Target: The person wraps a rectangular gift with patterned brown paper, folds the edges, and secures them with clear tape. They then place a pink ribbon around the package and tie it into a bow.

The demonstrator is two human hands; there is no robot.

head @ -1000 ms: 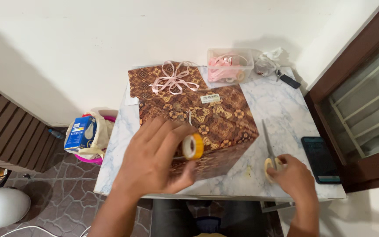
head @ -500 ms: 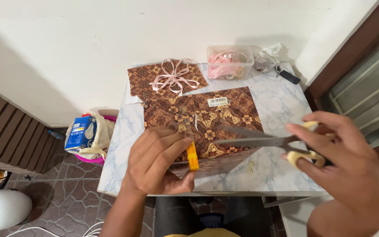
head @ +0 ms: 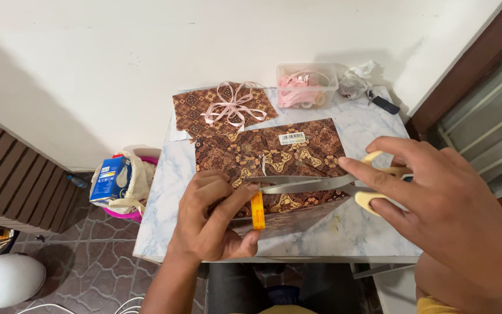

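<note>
My left hand [head: 213,218] grips an orange roll of tape [head: 257,210] over the near edge of a box wrapped in brown patterned paper [head: 297,157]. My right hand [head: 443,215] holds cream-handled scissors [head: 315,184], blades pointing left toward the tape roll and my left fingers. The blades lie just above the wrapped box. A second brown wrapped parcel with a pink ribbon bow [head: 225,107] lies behind it on the marble table [head: 164,221].
A clear tub of pink ribbon [head: 306,84] and a crumpled plastic bag [head: 355,81] stand at the table's back. A dark small object [head: 384,104] lies beside them. A pink basket with a blue box [head: 117,180] stands on the floor at left. A wooden door frame is at right.
My right hand picked the scissors up from the table's right side and brought them across to the tape. The left hand turned the tape roll on edge.
</note>
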